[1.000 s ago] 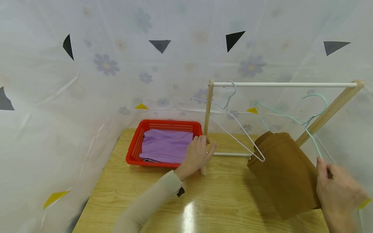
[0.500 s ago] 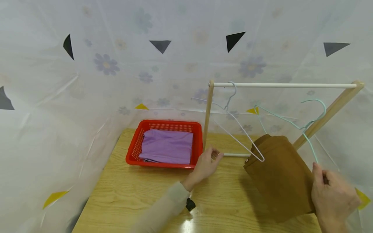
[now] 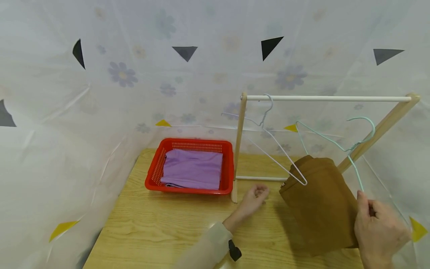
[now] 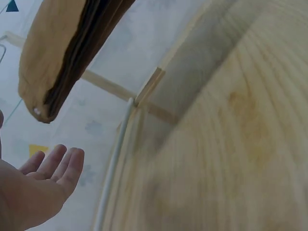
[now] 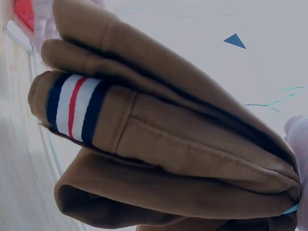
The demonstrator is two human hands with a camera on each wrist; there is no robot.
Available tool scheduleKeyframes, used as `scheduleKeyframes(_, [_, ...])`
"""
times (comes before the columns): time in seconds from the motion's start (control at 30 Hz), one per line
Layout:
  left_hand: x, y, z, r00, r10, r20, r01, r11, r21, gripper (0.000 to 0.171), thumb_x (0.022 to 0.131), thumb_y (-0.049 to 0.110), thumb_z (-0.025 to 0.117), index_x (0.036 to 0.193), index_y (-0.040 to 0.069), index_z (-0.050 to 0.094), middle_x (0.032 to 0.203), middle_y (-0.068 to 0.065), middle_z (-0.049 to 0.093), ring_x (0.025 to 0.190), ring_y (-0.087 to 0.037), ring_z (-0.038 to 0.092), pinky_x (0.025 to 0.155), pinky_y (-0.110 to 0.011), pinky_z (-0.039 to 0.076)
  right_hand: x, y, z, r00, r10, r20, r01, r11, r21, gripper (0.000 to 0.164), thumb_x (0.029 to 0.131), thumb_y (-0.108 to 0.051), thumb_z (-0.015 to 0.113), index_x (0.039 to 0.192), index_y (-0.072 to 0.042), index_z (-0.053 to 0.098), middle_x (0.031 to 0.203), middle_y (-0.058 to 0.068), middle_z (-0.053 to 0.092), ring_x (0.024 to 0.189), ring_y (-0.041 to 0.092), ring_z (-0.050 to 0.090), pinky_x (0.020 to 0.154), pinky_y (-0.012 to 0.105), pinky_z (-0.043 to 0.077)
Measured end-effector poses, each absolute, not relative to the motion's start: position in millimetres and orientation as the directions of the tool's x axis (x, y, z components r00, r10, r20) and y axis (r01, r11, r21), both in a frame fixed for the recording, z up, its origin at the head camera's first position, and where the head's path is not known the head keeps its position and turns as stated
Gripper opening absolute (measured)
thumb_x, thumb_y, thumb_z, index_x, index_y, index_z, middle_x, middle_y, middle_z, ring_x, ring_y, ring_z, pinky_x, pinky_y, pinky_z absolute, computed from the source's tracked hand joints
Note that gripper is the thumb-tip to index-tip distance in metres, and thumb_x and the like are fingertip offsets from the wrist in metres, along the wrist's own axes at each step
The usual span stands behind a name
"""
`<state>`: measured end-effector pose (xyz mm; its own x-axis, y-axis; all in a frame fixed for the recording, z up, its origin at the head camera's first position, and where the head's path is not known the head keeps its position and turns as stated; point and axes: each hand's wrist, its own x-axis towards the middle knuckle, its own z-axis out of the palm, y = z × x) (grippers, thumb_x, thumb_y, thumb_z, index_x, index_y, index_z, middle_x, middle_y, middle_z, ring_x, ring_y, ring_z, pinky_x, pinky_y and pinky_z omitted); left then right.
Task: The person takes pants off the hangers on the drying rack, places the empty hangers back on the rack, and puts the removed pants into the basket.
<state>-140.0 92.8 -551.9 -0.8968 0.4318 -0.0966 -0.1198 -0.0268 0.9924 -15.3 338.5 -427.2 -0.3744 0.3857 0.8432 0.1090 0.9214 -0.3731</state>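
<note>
One garment (image 3: 319,204) on mint hanger (image 3: 353,146)

Wood-grain table (image 3: 144,228); on its top, a red basket (image 3: 188,191); just beside it, a wood-and-white rack (image 3: 329,98)

At the lower right of the head view, the brown cloth (image 3: 322,209) hides the bottom of the green hanger (image 3: 354,146) and the right end of the low white bar (image 3: 262,179). The left sleeve (image 3: 215,243) is blurry and cut off at the bottom. The left wrist view cuts the left hand (image 4: 36,190) at the lower left; the right wrist view cuts the right hand (image 5: 302,159) at the right edge.
</note>
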Motion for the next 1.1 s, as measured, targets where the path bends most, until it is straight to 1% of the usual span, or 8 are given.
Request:
scheduleKeyframes(0.23, [-133,108,-564,-0.846,0.518,-0.123,-0.263,-0.205,0.943,0.047,0.098,0.04,0.055,0.13,0.007,0.049,0.129,-0.022,0.059,0.112,-0.04,0.061,0.098,-0.056,0.048,-14,330,-430,-0.359,0.436,0.825,0.113,0.898,-0.426,0.046,0.089,-0.032,0.068,0.065,0.007,0.067,0.063,0.026,0.064,0.075,-0.035,0.018,0.056,0.002,0.013])
scheduleKeyframes(0.37, [-130,118,-565,-0.805,0.575,-0.148,-0.388,-0.321,0.864,0.047,0.098,0.037,0.056,0.13,0.004,0.045,0.117,-0.011,0.063,0.099,-0.03,0.065,0.097,-0.051,0.05,-13,326,-433,-0.365,0.446,0.817,0.112,0.892,-0.437,0.045,0.088,-0.031,0.068,0.065,0.008,0.067,0.062,0.027,0.063,0.075,-0.036,0.018,0.057,0.001,0.01])
scheduleKeyframes(0.47, [-125,127,-567,-0.775,0.608,-0.171,-0.481,-0.392,0.784,0.037,0.095,0.04,0.059,0.117,0.012,0.049,0.101,0.002,0.063,0.084,-0.011,0.063,0.082,-0.036,0.055,-12,323,-434,-0.37,0.434,0.821,0.099,0.897,-0.43,0.045,0.089,-0.03,0.068,0.065,0.008,0.067,0.061,0.027,0.063,0.075,-0.036,0.018,0.056,0.001,0.011])
scheduleKeyframes(0.6, [-118,140,-568,-0.718,0.67,-0.189,-0.59,-0.442,0.675,0.026,0.093,0.048,0.059,0.096,0.022,0.054,0.088,0.008,0.061,0.077,-0.009,0.06,0.07,-0.027,0.05,-13,322,-435,-0.367,0.424,0.828,0.068,0.9,-0.431,0.045,0.089,-0.029,0.069,0.065,0.009,0.066,0.06,0.028,0.063,0.074,-0.036,0.02,0.056,0.0,0.013])
scheduleKeyframes(0.7, [-113,148,-568,-0.671,0.719,-0.181,-0.635,-0.431,0.641,0.031,0.094,0.055,0.052,0.096,0.025,0.058,0.095,0.007,0.059,0.084,-0.011,0.056,0.076,-0.027,0.046,-13,321,-436,-0.365,0.431,0.825,0.054,0.895,-0.443,0.043,0.088,-0.028,0.069,0.066,0.009,0.067,0.061,0.027,0.063,0.075,-0.037,0.021,0.059,-0.002,0.014])
scheduleKeyframes(0.83, [-107,155,-568,-0.635,0.753,-0.172,-0.661,-0.415,0.625,0.04,0.094,0.061,0.046,0.111,0.026,0.057,0.11,0.007,0.057,0.099,-0.011,0.053,0.088,-0.03,0.042,-14,319,-436,-0.366,0.445,0.817,0.05,0.886,-0.46,0.041,0.088,-0.026,0.07,0.066,0.009,0.067,0.062,0.027,0.063,0.075,-0.038,0.023,0.059,-0.002,0.015])
scheduleKeyframes(0.97, [-105,161,-566,-0.621,0.763,-0.18,-0.689,-0.423,0.588,0.042,0.093,0.062,0.046,0.116,0.029,0.055,0.111,0.012,0.06,0.103,-0.006,0.055,0.094,-0.03,0.041,-14,316,-436,-0.364,0.442,0.82,0.026,0.885,-0.465,0.041,0.088,-0.024,0.07,0.065,0.01,0.066,0.06,0.027,0.062,0.073,-0.037,0.023,0.057,-0.001,0.017])
scheduleKeyframes(1.1, [-105,166,-564,-0.628,0.752,-0.2,-0.712,-0.451,0.538,0.038,0.092,0.059,0.051,0.115,0.029,0.058,0.108,0.015,0.065,0.1,-0.003,0.06,0.092,-0.027,0.045,-16,312,-437,-0.358,0.446,0.82,-0.003,0.878,-0.479,0.038,0.087,-0.02,0.071,0.064,0.01,0.066,0.059,0.026,0.062,0.071,-0.037,0.025,0.058,-0.003,0.019])
